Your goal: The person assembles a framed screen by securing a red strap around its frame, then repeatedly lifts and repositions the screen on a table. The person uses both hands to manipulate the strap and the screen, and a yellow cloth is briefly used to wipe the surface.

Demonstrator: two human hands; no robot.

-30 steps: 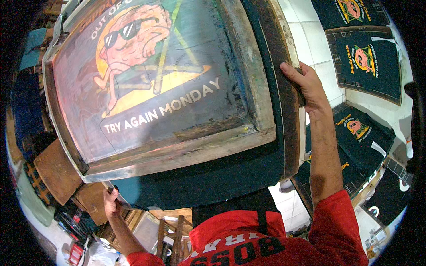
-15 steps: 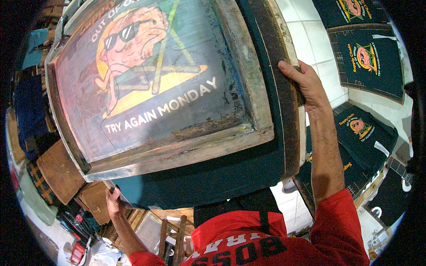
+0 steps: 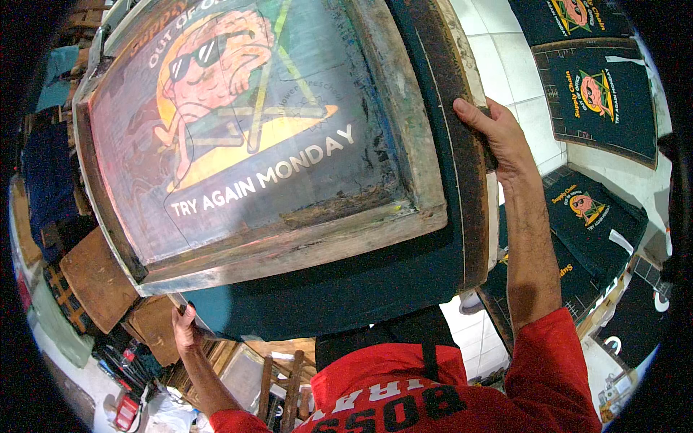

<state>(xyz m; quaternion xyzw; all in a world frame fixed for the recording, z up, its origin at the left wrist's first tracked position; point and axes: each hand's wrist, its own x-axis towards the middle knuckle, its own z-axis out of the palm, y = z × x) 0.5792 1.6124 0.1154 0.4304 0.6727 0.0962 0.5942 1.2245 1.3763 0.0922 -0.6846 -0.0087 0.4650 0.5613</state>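
A wooden-framed printing screen (image 3: pixel 346 249) lies over a dark fabric piece (image 3: pixel 339 303) stretched on a flat board (image 3: pixel 474 238). Through its mesh shows a picture of a pink figure in sunglasses on a green lounger, with yellow shapes and white lettering. My right hand (image 3: pixel 502 141) is closed on the board's right edge, thumb on top and the other fingers mostly hidden at the rim. At the board's near left corner my left hand (image 3: pixel 186 328) grips the edge, its fingers partly hidden underneath. Both hands are outside the screen's frame.
On the right, printed dark fabric pieces on boards (image 3: pixel 635 108) stand beside white floor tiles (image 3: pixel 516 83). Another printed dark piece (image 3: pixel 613 206) sits lower right. Brown boards (image 3: pixel 101 278) and a wooden stool (image 3: pixel 289 390) are at the left and below. Dark blue cloth (image 3: pixel 47 177) hangs far left.
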